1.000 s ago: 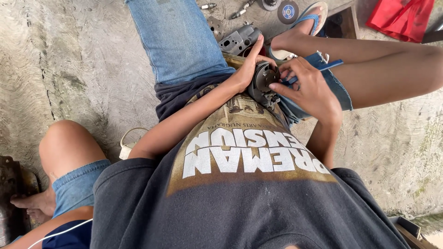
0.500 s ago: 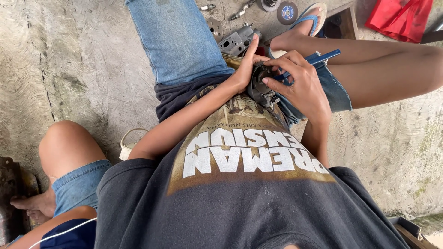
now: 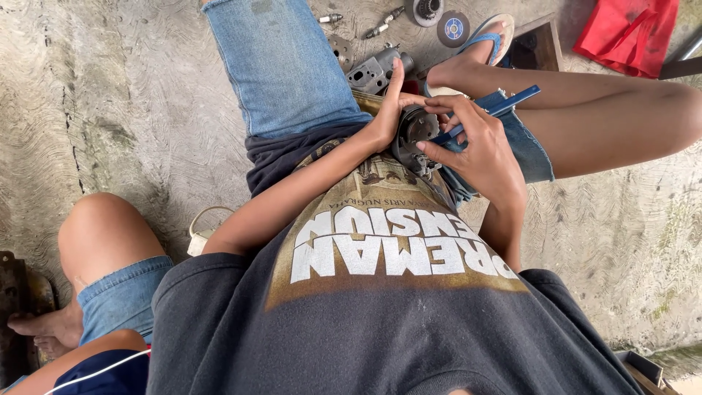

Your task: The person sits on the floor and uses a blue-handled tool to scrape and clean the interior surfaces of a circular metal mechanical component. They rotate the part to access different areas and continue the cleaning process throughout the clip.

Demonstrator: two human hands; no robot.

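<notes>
While the person sits on the concrete floor (image 3: 110, 110) with knees spread, both hands meet over the lap around a round metal part (image 3: 415, 132). The left hand (image 3: 389, 110) comes in from the lower left, its forearm running diagonally across the dark shirt (image 3: 380, 307); the palm presses against the left edge of the round part, the fingers stretched straight up and away from the body, so it is clasped against the part and steadies it. The right hand (image 3: 479, 146) reaches in from the right with the wrist bent and the forearm rising out of the shirt's edge. Its fingers curl tightly around a blue tool (image 3: 497, 110) whose handle sticks out up and to the right, while the thumb and fingertips rest on the face of the round part. The tool's working end lies against the part's face, though exactly how it meets the part cannot be told.

The round part sits just above the shirt hem, between the denim shorts' two legs. Beyond it on the floor lie a grey metal casting (image 3: 373, 72), a few small bolts (image 3: 384, 22) and a flat disc (image 3: 453, 29). A red cloth (image 3: 629, 36) lies at the upper right. The right foot wears a blue sandal (image 3: 486, 36).
</notes>
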